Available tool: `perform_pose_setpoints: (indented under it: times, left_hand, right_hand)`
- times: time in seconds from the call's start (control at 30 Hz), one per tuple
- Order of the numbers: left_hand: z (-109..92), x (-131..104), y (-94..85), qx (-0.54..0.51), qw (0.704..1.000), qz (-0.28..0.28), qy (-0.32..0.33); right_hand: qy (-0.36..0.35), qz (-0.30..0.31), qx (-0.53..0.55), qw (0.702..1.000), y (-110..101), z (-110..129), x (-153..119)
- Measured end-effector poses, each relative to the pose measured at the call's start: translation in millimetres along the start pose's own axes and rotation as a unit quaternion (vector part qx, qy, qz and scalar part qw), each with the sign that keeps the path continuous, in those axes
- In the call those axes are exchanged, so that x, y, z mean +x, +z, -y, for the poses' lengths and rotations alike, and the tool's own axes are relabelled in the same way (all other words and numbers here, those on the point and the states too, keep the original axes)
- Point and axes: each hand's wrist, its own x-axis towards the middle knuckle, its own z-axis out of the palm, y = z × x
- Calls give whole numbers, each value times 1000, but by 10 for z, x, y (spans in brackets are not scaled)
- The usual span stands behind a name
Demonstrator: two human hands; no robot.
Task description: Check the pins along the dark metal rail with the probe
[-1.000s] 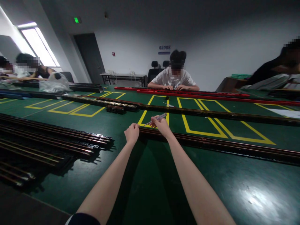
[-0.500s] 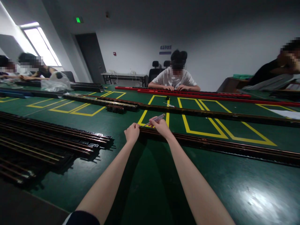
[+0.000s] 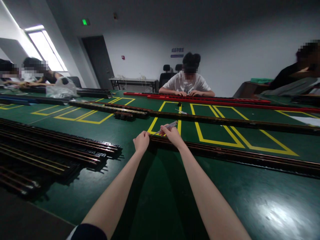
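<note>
My right hand (image 3: 172, 134) is closed around a slim screwdriver (image 3: 171, 125) with a clear handle, its thin shaft slanting down to the left. The tip reaches the near end of a long dark rail (image 3: 225, 153) with copper-coloured strips, which runs off to the right. At that left end, the fingers of my left hand (image 3: 141, 141) are closed on the rail, hiding its tip. What lies between the screwdriver tip and my left fingertips is too small to make out.
Several similar rails (image 3: 50, 143) lie at the left. Another long rail (image 3: 200, 117) crosses the green table (image 3: 115, 203) beyond my hands, near a thin white-handled tool (image 3: 182, 112). A person (image 3: 187, 80) sits opposite behind red rails (image 3: 212, 101); a plastic bag (image 3: 61, 88) stands far left.
Both hands keep nearly the same place and grip, with the screwdriver still at the rail's end. The whole view has shifted very slightly.
</note>
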Motion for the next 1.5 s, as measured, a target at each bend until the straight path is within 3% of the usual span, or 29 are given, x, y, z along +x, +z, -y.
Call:
perform_pose_setpoints:
  times: [0.17, 0.4, 0.6, 0.87, 1.5]
  left_hand:
    - [-16, -8, -14, -1, 1000, 2, -5]
    - [-3, -16, -13, -2, 1000, 1, -3]
    - [3, 7, 5, 4, 1000, 4, -4]
    - [7, 2, 9, -4, 1000, 1, 2]
    - [-1, -22, -7, 5, 1000, 0, 11]
  right_hand:
    - [20, -4, -22, 1000, 2, 2, -12]
    - [-4, -46, 52, 998, 3, -66, 29]
    - [-14, -10, -17, 1000, 6, -37, 12]
    - [-2, -5, -47, 999, -7, -93, 44]
    - [-19, -34, 7, 999, 4, -123, 54]
